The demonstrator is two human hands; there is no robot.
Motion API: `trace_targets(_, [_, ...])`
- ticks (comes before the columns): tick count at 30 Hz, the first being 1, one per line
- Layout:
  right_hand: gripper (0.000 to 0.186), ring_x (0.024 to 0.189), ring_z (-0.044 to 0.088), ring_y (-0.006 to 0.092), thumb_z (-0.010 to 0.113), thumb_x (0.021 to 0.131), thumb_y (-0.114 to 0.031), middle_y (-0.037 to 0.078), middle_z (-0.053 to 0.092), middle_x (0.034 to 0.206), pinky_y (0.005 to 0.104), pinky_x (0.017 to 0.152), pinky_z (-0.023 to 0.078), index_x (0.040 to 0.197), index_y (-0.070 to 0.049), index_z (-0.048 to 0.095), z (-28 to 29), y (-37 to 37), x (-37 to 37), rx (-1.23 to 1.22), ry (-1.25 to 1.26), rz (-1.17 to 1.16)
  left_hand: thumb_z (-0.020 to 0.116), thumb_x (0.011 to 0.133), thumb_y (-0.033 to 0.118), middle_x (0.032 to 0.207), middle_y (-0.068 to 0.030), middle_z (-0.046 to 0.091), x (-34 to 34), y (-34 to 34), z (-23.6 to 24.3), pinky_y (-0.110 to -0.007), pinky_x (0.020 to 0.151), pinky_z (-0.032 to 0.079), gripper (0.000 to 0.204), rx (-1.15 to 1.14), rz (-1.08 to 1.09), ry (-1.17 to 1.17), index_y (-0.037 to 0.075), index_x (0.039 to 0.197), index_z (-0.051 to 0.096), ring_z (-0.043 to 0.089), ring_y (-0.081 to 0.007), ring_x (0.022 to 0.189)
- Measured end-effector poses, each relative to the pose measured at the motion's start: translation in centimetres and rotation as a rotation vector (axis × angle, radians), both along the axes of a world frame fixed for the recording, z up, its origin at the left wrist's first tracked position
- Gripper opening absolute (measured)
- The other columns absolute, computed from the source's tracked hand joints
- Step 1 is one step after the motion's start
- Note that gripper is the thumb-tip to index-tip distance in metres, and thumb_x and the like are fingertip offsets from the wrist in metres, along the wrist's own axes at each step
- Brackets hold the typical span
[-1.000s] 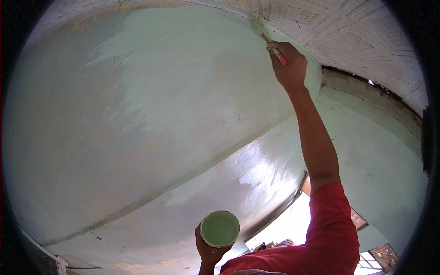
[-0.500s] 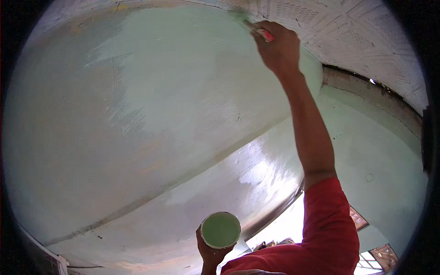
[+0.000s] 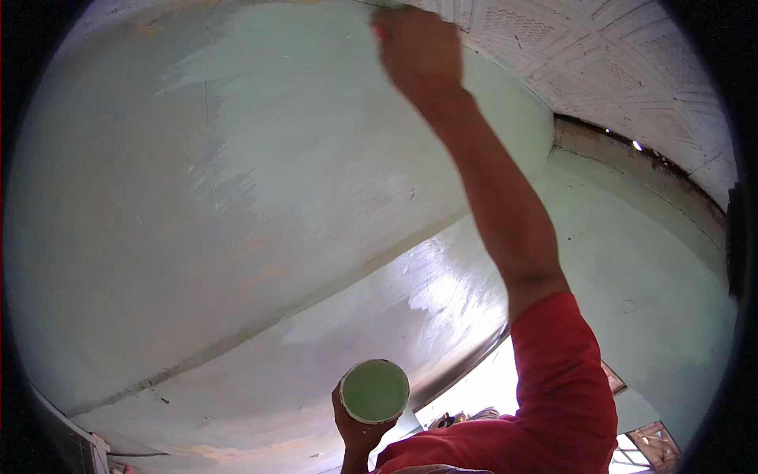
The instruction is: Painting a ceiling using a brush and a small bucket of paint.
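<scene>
High up, where the pale green wall meets the ceiling, my right hand is closed around a paintbrush. Only a red bit of its handle shows, slightly blurred; the bristles are hidden behind my fingers at the wall's top edge. Low in the view, my left hand grips a round tub from its left and underside. Light green paint fills the inside of the tub. Fresher green covers the upper middle of the wall, with ragged brush marks along its left border.
A white patterned ceiling spans the upper right. A darker ledge line runs diagonally across the wall. At right stands another green wall, with a dark gap along its top. A bright opening lies beside my red sleeve.
My right hand with the paintbrush has moved left and slightly up along the ceiling edge. My left hand and the tub are nearly where they were, a touch left and higher.
</scene>
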State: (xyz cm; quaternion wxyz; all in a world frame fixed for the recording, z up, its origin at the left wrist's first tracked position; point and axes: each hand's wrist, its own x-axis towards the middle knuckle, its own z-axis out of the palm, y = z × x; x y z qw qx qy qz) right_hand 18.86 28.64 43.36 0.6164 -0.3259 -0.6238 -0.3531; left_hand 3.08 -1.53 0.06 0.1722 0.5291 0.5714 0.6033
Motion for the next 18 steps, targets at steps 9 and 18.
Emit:
trace_targets(9, [0.016,0.074,0.069,0.0265,0.07,0.078,-0.006,0.006,0.072,0.089,0.0368,0.063,0.055,0.092,-0.013,0.073,-0.5,-3.0,-4.4,0.362,0.007,0.482,0.1,0.049,0.022,0.125,-0.0142,0.059,0.5,0.7,0.0,-0.042,0.097,0.051,0.104,-0.071,-0.06,-0.069,0.005,0.133,0.043,0.06,-0.0282,0.115])
trace_targets(18, [0.017,0.086,0.071,0.0295,0.075,0.083,-0.018,0.011,0.073,0.097,0.0363,0.076,0.055,0.098,-0.012,0.075,-11.2,6.2,11.5,-0.091,0.391,0.347,0.1,0.049,0.023,0.126,-0.0143,0.059,-0.8,0.1,-1.2,-0.043,0.098,0.05,0.104,-0.043,-0.023,-0.031,0.004,0.134,0.042,0.06,-0.0284,0.115])
